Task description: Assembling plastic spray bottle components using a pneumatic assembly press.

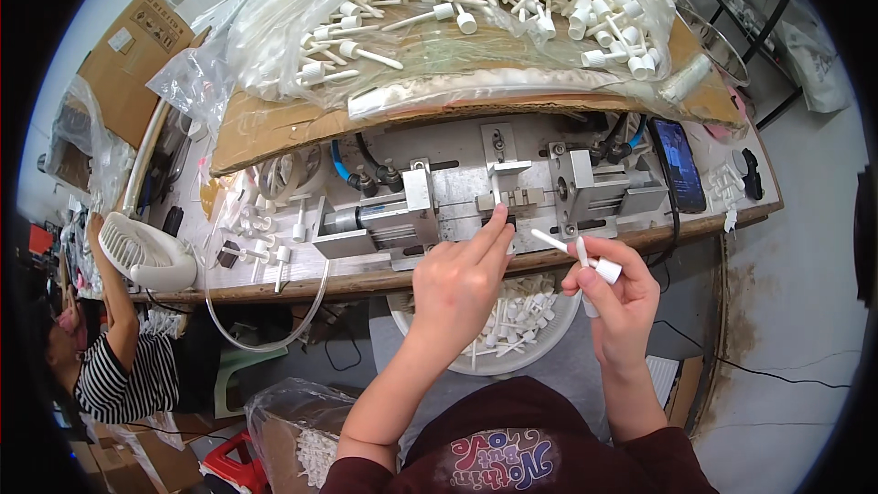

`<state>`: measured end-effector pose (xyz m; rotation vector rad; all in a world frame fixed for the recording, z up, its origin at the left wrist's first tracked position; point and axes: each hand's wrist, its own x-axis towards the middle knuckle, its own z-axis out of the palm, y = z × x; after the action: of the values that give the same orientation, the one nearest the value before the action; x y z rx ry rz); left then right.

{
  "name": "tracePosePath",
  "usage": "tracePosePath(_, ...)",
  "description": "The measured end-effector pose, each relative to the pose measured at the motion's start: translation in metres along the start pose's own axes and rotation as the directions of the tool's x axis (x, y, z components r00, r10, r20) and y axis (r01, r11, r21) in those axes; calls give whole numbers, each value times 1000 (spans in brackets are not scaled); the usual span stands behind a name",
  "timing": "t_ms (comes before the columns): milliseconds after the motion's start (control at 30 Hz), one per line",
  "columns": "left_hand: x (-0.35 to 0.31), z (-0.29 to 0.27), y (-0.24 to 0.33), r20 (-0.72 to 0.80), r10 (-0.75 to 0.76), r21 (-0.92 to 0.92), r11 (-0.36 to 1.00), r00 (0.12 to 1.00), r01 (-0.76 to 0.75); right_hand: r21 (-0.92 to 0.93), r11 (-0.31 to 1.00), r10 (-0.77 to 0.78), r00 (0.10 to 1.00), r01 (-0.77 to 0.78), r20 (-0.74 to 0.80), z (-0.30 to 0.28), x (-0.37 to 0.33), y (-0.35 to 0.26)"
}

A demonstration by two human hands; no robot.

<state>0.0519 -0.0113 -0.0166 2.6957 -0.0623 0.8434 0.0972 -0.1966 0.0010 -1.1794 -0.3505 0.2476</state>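
Observation:
My left hand (462,279) reaches over the middle of a metal clamping fixture (517,198), its index finger stretched out and its tip touching the small centre block. The other fingers lie alongside, and nothing shows in that hand. To the right, a little in front of the fixture, my right hand (622,297) is closed on white plastic capped sticks (551,240). One stick points left out of the fingers, another stands up by the thumb, and a round cap (606,269) shows between the fingers. How many pieces the palm hides I cannot tell.
Above the fixture, a cardboard sheet (274,133) carries a plastic-lined heap of capped sticks (540,0). Below the bench edge sits a white basket (485,368) of similar pieces. A phone (678,165) leans at right; a white fan-like device (146,252) and another person (128,357) are at left.

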Motion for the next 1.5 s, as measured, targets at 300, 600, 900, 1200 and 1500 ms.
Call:
tracePosePath(300, 6, -6, 0, 48, -22, -68, 997, 999, 25, 87, 996, 27, 1000, -26, -9, 3, 6, 9)
tracePosePath(600, 4, -11, 6, 26, -31, -152, 988, 999, 35, 153, 988, -6, 988, 30, -155, 8, 5, 18)
tracePosePath(900, -11, -16, 31, -93, 141, -363, 917, 986, -165, 346, 930, 173, 978, -124, -113, 38, -3, 29)
tracePosePath(1200, -10, -21, 15, -20, -57, -242, 969, 998, 50, -25, 940, -339, 941, 339, -13, 14, 7, 32)
tracePosePath(1500, 3, -7, 3, 58, 29, -20, 999, 998, -28, -21, 945, -325, 945, 326, 27, 15, 2, 25)
